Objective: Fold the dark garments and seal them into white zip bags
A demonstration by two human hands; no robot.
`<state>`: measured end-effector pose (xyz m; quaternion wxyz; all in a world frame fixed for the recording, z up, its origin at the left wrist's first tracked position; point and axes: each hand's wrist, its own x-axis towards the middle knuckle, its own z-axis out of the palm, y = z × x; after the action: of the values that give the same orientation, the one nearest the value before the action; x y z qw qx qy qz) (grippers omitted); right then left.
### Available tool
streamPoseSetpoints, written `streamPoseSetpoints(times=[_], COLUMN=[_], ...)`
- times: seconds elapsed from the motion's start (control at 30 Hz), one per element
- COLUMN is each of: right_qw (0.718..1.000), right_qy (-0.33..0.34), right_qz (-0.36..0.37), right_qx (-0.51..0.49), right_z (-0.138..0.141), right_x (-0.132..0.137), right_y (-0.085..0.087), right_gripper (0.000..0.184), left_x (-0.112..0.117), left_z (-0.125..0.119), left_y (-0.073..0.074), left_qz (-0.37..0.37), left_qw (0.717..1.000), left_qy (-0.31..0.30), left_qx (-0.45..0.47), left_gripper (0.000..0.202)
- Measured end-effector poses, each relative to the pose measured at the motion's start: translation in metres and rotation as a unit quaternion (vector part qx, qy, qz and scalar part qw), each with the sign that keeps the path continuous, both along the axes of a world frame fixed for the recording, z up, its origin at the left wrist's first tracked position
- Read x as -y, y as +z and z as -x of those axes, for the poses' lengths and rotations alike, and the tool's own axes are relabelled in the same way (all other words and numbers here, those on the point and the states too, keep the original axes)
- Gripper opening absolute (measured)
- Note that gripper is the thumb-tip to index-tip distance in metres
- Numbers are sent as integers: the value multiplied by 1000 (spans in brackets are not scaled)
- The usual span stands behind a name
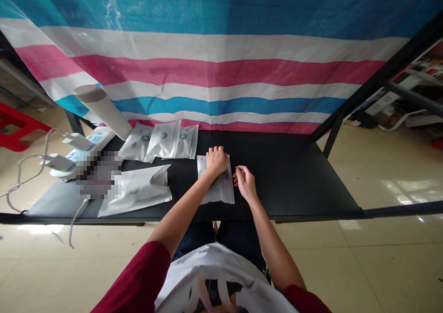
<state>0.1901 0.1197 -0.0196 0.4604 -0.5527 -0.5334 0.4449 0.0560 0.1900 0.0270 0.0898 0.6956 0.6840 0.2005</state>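
Far left, a red plastic stool (19, 128) is seen on the floor. At the table's left end, two white plugs (76, 141) are fitted in a power strip (104, 137), with a pale cylindrical bottle (104, 110) tilted in view behind it. A patch beside the strip is pixelated — contents can't be told. A frosted bag (138, 191) is laid flat near the front edge; behind it, three printed bags (164, 140) are set in an overlapping row by the striped sheet (221, 71).

Mid-table, another frosted pouch (219, 192) is laid on the black tabletop (294, 174), dark contents faintly seen. The left hand (217, 161) is placed over its upper right part, fingers bent — whether it is pinched or only pressed can't be told. Just right of the pouch, the right hand (245, 180) is held released, fingers loosely curled; contact with the pouch edge can't be told. Far right, a dark metal frame (332, 135) is seen, blurred clutter beyond.
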Motion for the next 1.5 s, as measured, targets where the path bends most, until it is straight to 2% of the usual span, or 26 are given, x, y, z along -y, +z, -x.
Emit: streamPoseSetpoints(times=[0.07,0.13,0.33,0.47,0.57,0.63,0.87,0.97,1.07,1.17,1.23,1.3,1.37,1.5], right_qw=[999,994,959,952,953,954,978,984,986,993,996,996,996,992], right_qy=[-2,3,44,80,88,94,93,79,73,39,21,23,40,102], right_qz=[28,53,40,56,72,83,124,122,125,106,89,84,77,65], right_qx=[40,95,277,291,281,272,138,107,79,46,14,-16,-22,36], right_z=[2,7,21,21,16,12,5,8,10,5,0,-6,-9,-9], right_x=[-12,-28,-70,-74,-61,-41,75,101,106,101,95,87,74,42], right_y=[3,8,19,24,29,30,26,23,19,15,14,14,14,15], right_gripper=[39,38,33,30,27,25,34,36,37,41,52,53,47,38], left_x=[3,6,3,2,2,1,0,0,1,9,21,38,57,82], left_z=[2,4,5,7,8,8,8,6,6,9,11,14,18,32], left_y=[-12,-17,-18,-19,-19,-20,-24,-22,-11,8,19,22,16,-14], left_qz=[18,23,43,48,44,41,32,24,11,-41,-98,-140,-146,-112], left_qw=[1000,1000,999,999,999,999,999,999,999,997,991,985,983,978], left_qy=[-4,-5,-13,-17,-14,-10,-18,-28,-41,-68,-83,-86,-86,-92], left_qx=[-11,-15,-16,-5,1,4,17,19,20,24,33,52,77,149], left_gripper=[31,33,26,20,19,20,21,22,23,26,30,35,42,54])
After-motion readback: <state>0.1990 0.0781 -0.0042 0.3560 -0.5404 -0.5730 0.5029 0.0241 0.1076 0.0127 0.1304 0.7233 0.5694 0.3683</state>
